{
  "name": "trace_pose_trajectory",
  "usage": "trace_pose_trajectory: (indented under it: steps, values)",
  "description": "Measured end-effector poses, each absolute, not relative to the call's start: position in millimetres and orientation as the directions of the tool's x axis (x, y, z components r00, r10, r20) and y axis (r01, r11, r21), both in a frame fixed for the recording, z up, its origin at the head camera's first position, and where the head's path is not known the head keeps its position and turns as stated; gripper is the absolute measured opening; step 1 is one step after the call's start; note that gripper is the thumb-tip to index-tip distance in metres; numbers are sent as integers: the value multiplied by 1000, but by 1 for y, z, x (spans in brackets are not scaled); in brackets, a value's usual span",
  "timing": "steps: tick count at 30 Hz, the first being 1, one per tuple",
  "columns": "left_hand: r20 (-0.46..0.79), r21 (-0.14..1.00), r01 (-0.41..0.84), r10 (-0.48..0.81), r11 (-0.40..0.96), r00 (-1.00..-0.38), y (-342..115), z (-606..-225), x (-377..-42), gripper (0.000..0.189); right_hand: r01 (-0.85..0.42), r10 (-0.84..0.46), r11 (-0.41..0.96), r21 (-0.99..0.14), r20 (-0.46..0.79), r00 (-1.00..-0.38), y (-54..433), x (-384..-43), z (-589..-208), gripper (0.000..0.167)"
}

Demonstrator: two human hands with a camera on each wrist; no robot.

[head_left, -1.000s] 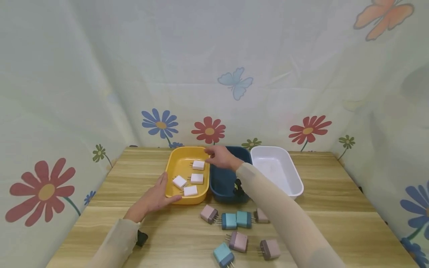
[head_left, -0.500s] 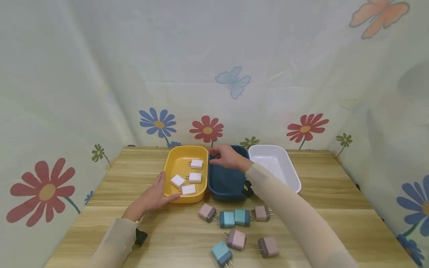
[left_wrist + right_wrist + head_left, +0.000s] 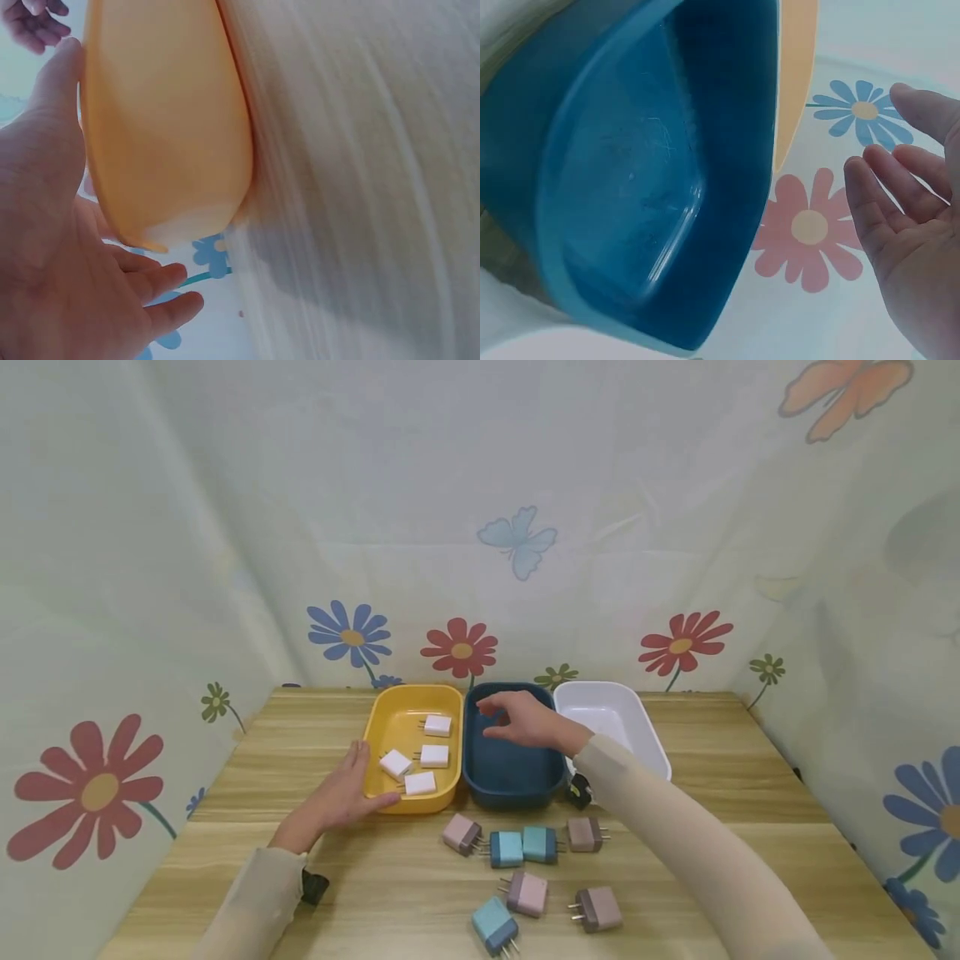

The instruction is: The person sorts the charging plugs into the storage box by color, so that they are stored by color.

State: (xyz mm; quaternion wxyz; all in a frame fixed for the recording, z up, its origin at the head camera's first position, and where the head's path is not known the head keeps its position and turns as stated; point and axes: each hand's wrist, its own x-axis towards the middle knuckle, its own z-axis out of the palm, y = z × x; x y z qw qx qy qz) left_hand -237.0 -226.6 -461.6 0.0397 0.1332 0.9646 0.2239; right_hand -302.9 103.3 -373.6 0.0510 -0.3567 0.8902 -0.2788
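My left hand (image 3: 339,791) rests against the left side and near corner of the yellow tray (image 3: 396,722), its fingers fairly straight and the thumb at the front rim. Several white charger plugs (image 3: 434,756) lie inside that tray. Over the dark blue tray (image 3: 513,777) hovers my right hand (image 3: 531,720), holding nothing. In the right wrist view its fingers (image 3: 870,191) are loosely bent, with the thumb apart, and the bare floor of the blue tray shows. The left wrist view has my left hand (image 3: 97,292) along the yellow tray's outer wall (image 3: 169,127).
A white tray (image 3: 626,722) stands right of the blue one, all three side by side. In front lie three teal chargers (image 3: 506,849) and several pink chargers (image 3: 527,893), prongs pointing different ways. A flower-printed cloth (image 3: 420,527) hangs behind and beside the wooden table (image 3: 720,827).
My right hand has drawn back rightwards from the yellow tray's edge to above the blue tray. The left hand stays at the yellow tray. The view has shifted slightly.
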Motion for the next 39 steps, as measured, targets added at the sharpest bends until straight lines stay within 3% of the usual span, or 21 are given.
trace_pose_trajectory:
  steps: [12,16,21,28,39]
  values:
    - [89,362,367,360,857,-929,-209,-446,-227,104,-625,-676,604,-494,97,-730,127,-287,-380,47]
    - [103,340,409,399,847,-911,-194,-438,-219,96,-654,-675,629,-420,123,-728,141,-284,-387,48]
    - [144,343,487,467,803,-872,-173,-431,-209,81,-640,-642,678,-361,133,-755,160,-281,-396,62]
    - [217,323,640,603,698,-767,-149,-427,-196,56,-556,-578,752,-354,52,-814,181,-278,-406,82]
    - [86,306,711,725,633,-683,-129,-450,-187,53,-589,-624,749,-304,-23,-781,200,-284,-427,103]
